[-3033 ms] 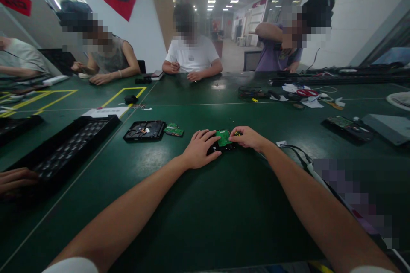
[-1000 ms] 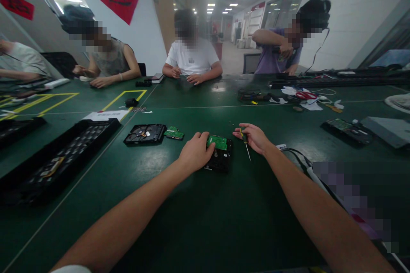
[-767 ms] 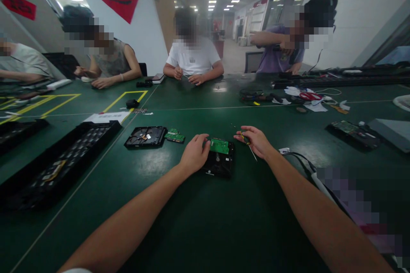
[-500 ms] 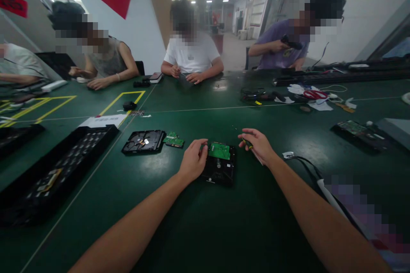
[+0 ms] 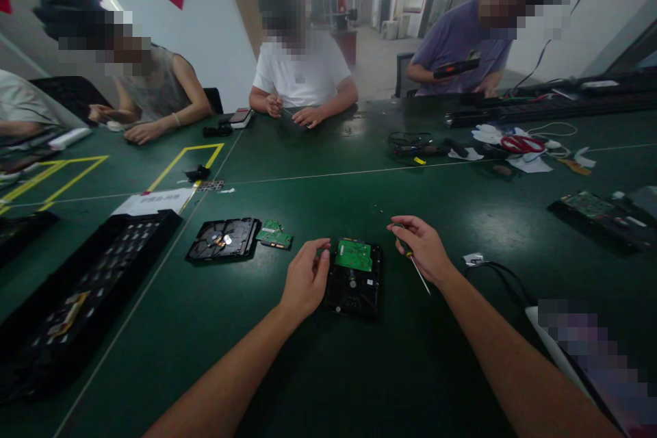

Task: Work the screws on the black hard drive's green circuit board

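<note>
In front of me a black hard drive lies flat on the green table. A green circuit board covers its far half. My left hand rests beside the drive's left edge, thumb and fingers apart; whether it touches the edge I cannot tell. To the right of the drive, my right hand is closed around a screwdriver. Its thin metal shaft points back toward me, away from the drive. Most of the handle is hidden by the fingers.
Left of the drive lie another hard drive and loose green circuit boards. A long black tray stands farther left. Cables and white scraps lie at back right, with a black device nearer. Several people sit across the table.
The screwdriver's shaft shows more clearly, pointing down and right from my right hand. My left hand stays beside the drive. The view has tilted down slightly.
</note>
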Demonstrator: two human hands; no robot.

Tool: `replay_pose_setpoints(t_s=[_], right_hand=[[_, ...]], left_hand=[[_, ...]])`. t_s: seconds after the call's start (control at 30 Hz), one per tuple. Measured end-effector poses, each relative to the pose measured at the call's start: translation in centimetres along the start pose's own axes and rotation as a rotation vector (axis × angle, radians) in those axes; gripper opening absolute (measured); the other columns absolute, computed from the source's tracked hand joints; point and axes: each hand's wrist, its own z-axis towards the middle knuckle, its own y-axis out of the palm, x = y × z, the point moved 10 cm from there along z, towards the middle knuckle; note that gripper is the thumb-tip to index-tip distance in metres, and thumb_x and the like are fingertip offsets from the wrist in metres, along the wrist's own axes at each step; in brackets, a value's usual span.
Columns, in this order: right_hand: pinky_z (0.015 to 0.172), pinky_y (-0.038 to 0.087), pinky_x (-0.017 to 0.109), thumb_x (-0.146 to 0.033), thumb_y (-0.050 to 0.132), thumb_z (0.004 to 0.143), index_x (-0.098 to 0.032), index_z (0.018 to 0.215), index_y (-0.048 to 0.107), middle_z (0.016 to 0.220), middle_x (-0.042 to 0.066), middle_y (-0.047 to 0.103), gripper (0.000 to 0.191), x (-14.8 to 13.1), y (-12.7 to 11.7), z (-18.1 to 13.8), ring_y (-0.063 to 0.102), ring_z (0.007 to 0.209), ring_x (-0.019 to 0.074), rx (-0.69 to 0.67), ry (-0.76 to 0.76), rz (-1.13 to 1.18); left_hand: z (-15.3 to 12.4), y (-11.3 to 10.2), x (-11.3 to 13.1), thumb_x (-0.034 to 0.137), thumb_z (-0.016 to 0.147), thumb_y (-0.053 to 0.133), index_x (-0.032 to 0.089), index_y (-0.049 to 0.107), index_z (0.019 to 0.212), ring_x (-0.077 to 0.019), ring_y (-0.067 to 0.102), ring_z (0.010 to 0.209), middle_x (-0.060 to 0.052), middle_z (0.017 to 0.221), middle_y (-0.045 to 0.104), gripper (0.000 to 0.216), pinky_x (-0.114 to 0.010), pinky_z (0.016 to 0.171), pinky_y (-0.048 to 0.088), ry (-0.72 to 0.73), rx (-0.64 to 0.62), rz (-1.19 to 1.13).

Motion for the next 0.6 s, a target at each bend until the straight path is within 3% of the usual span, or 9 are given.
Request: replay_pose_setpoints(t_s=[0.27,0.37,0.6], right_hand=[[0.052,0.046,0.026,-0.039,0.087,0.073,-0.023,0.114,0.069,0.108,0.007,0.073,0.047,0.02,-0.06,0.12,0.059,0.065,0.0122,0.004,-0.068,-0.002],[0.052,0.047,0.026,-0.038,0.088,0.073,-0.023,0.116,0.069,0.111,0.008,0.073,0.049,0.19,0.10,0.39,0.060,0.068,0.0133,-0.009,-0.092,-0.034],[0.053,0.048,0.026,-0.039,0.087,0.072,-0.021,0.113,0.070,0.107,0.007,0.073,0.048,-0.27,0.32,0.64,0.058,0.065,0.0119,-0.008,-0.136,-0.064]], left_hand=[[0.13,0.21,-0.28,0.033,0.105,0.045,0.021,0.060,0.129,-0.0194,0.072,0.099,-0.010,0.122,0.072,0.030,-0.036,0.089,0.059,-0.036,-0.015,-0.018],[0.44,0.25,0.14,0.032,0.105,0.046,0.020,0.061,0.128,-0.0216,0.069,0.110,-0.010,0.124,0.071,0.029,-0.037,0.096,0.057,0.009,-0.002,0.013],[0.84,0.28,0.59,0.029,0.104,0.047,0.018,0.062,0.127,-0.0222,0.068,0.112,-0.011,0.124,0.070,0.029,-0.037,0.095,0.058,0.052,0.016,0.014]])
